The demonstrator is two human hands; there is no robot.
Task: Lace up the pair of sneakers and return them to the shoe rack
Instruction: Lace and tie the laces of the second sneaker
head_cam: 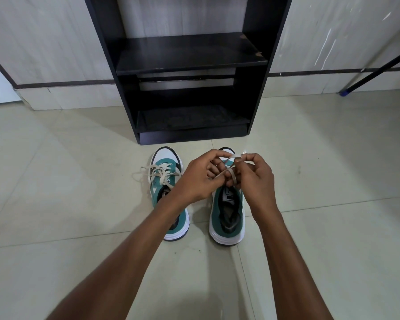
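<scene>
Two green and white sneakers stand side by side on the floor, toes toward the black shoe rack [187,65]. The left sneaker [168,185] has its beige lace tied in a loose bow across the tongue. Over the right sneaker [228,215] both my hands work its beige lace [233,156]. My left hand [200,179] holds a strand among curled fingers. My right hand [255,179] pinches a loop of the same lace between thumb and fingers. The hands hide the right sneaker's front and eyelets.
The rack stands against a pale wall, with a dark upper shelf [189,54] and a lower shelf [189,118] holding nothing. A dark pole with a blue tip [344,92] leans at the right. Pale floor tiles [79,227] spread all around.
</scene>
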